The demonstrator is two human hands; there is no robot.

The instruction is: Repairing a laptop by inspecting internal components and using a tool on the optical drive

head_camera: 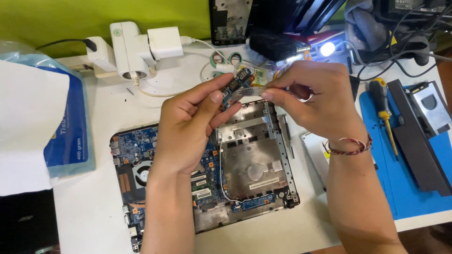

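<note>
Small blue circuit board (pixel 234 86) pinched in left hand (pixel 188 124) fingers above opened laptop chassis (pixel 254 164), long axis slanting up-right, right hand (pixel 313 96) fingertips gripping its flat ribbon cable (pixel 249 91) just beside.

Left hand (pixel 190 124) pinches a small blue board (pixel 234 87); right hand (pixel 315 96) grips its flat cable (pixel 249 91). Both hover over the opened laptop (pixel 245 174) near the table's (pixel 278 235) front edge. A screwdriver (pixel 383 110) lies on the blue mat (pixel 409 188) at the right edge.
</note>
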